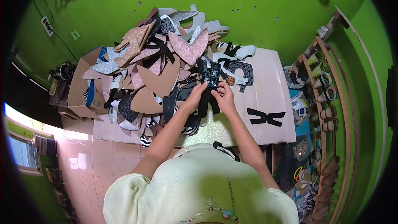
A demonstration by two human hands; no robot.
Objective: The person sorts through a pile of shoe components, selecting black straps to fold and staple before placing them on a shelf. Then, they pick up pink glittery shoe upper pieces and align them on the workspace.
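Observation:
My left hand (196, 97) and my right hand (224, 97) are close together over the table, fingers pinched on a glossy black shoe-upper piece (209, 74) with a scaly texture. Its wide end points away from me, and dark strips hang below my fingers. To the right, a black X-shaped strap piece (265, 117) lies flat on the pale table covering (271, 79). Left of my hands rises a big heap of cut shoe pieces, among them a pink glitter piece (188, 45) and a tan piece (159, 76).
Behind the heap's left side stands an open cardboard box (81, 85). A wooden rack (315, 81) with sandals (324, 96) runs along the right wall. Bagged materials (299, 107) sit beside the table's right edge. A patterned black cutout (245, 71) lies beyond my right hand.

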